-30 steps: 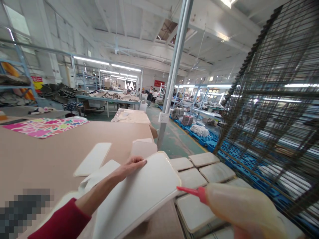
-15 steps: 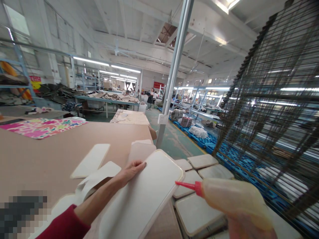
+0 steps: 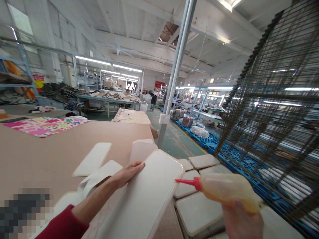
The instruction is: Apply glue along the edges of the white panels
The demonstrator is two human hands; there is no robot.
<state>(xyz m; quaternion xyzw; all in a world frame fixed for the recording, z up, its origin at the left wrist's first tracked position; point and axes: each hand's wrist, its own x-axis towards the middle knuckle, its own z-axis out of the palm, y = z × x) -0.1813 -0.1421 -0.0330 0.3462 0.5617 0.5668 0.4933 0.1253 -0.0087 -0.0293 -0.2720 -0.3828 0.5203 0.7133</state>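
My left hand (image 3: 131, 172) grips the left edge of a white rounded panel (image 3: 147, 192), thumb on its face; the fingers beneath are hidden. The panel is tilted, with a thin yellowish line along its rim. My right hand (image 3: 240, 217) is wrapped round a translucent squeeze bottle (image 3: 226, 189) holding amber liquid. Its red nozzle (image 3: 186, 181) points left, with the tip at the panel's right edge. Whether the tip touches the edge I cannot tell. Under and beside the bottle lie several stacked white panels (image 3: 199, 210) with yellowish rims.
Left of me, a tan table (image 3: 119, 132) carries loose white pieces (image 3: 93, 159) and a floral cloth (image 3: 46, 126). A metal post (image 3: 171, 79) rises beyond the table. On the right stand a tall wire rack (image 3: 279, 86) and blue pallets (image 3: 224, 154). A person (image 3: 154, 99) is in the aisle.
The squeeze bottle has tilted to a more level pose, and more of my right hand shows. The nozzle tip stays near the panel's right edge. My left hand keeps its grip.
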